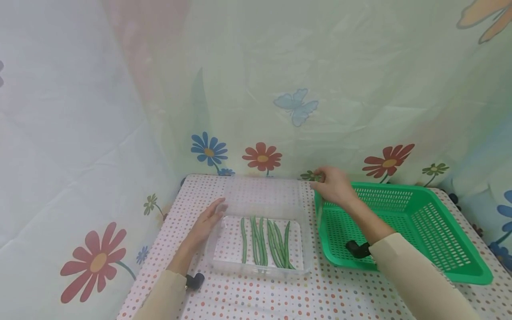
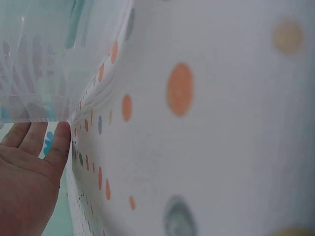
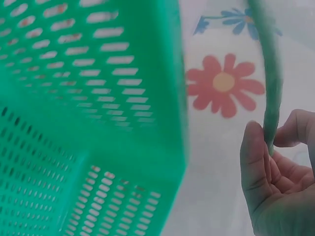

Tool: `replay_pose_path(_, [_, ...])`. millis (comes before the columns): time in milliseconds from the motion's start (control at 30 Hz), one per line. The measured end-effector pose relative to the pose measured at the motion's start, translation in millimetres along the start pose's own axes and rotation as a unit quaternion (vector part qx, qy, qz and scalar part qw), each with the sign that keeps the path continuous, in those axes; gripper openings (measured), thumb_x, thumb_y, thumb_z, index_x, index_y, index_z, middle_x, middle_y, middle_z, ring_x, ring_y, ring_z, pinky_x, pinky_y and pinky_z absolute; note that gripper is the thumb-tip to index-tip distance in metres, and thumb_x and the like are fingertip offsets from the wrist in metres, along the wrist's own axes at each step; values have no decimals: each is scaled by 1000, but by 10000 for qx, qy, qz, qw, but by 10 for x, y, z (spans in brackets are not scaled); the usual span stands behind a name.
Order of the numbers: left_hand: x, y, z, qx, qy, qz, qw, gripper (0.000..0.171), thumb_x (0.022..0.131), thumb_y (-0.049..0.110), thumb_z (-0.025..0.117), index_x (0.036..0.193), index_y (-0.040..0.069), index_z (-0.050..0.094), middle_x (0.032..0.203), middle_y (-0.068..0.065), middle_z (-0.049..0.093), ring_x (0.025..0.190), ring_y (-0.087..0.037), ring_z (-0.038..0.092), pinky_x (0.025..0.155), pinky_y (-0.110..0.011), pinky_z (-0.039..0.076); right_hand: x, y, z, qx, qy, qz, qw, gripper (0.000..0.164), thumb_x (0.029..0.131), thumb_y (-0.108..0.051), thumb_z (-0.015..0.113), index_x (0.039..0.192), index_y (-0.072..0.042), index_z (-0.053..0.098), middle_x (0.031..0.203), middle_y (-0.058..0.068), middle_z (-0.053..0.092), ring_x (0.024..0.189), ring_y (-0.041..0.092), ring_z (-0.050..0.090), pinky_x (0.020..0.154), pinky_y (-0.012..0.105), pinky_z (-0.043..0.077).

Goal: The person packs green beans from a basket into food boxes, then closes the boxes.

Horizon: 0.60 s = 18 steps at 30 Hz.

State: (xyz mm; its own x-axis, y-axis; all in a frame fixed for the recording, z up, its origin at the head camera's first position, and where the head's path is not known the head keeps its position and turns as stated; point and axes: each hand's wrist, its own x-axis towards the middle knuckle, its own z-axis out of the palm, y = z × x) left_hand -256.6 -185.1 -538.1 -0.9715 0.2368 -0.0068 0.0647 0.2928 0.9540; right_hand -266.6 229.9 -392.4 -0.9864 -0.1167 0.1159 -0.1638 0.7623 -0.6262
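Observation:
My right hand [image 1: 334,186] pinches one long green bean [image 3: 271,83] near its end, between thumb and fingers. In the head view that bean hangs down by the left rim of a green plastic basket [image 1: 452,240]. My left hand [image 1: 206,224] rests with fairly straight fingers at the left side of a clear plastic container [image 1: 260,269]. Its fingertips meet the container's wall in the left wrist view. Several green beans [image 1: 262,242] lie lengthwise inside the container, roughly side by side, with a few overlapping toward the right.
Behind the container lies its clear lid [image 1: 264,191], flipped back. A dotted cloth [image 1: 256,298] covers the table. Flower-printed sheeting [image 1: 248,89] rises at the table's back and left. The basket fills the table's right side, with slotted walls.

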Motion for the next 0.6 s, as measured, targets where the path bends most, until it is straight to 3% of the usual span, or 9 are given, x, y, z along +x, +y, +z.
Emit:
replay_pose_path(233, [18, -26, -5, 1, -1, -5, 10000, 47, 111, 36, 47, 158, 40, 40, 166, -4, 42, 161, -31, 23, 130, -63, 10, -12, -173, 82, 224, -15, -368, 9991, 36, 96, -12, 60, 128, 4, 63, 76, 10, 62, 51, 18, 51, 53, 32, 47])
replay_pose_path(333, [19, -23, -3, 21, 9, 3, 10000, 48, 111, 36, 47, 158, 40, 40, 166, -4, 42, 161, -31, 23, 130, -63, 11, -27, -217, 144, 315, -150, -459, 9983, 34, 96, -10, 59, 127, 4, 63, 73, 9, 61, 51, 19, 57, 53, 32, 50])
replay_pose_path(600, [18, -37, -3, -31, 2, 8, 10000, 48, 111, 36, 47, 159, 39, 40, 164, -2, 45, 159, -31, 29, 129, -63, 14, -89, -268, 315, 784, -820, -329, 9930, 33, 97, -8, 61, 130, -1, 61, 89, 12, 67, 64, 22, 73, 62, 35, 61])
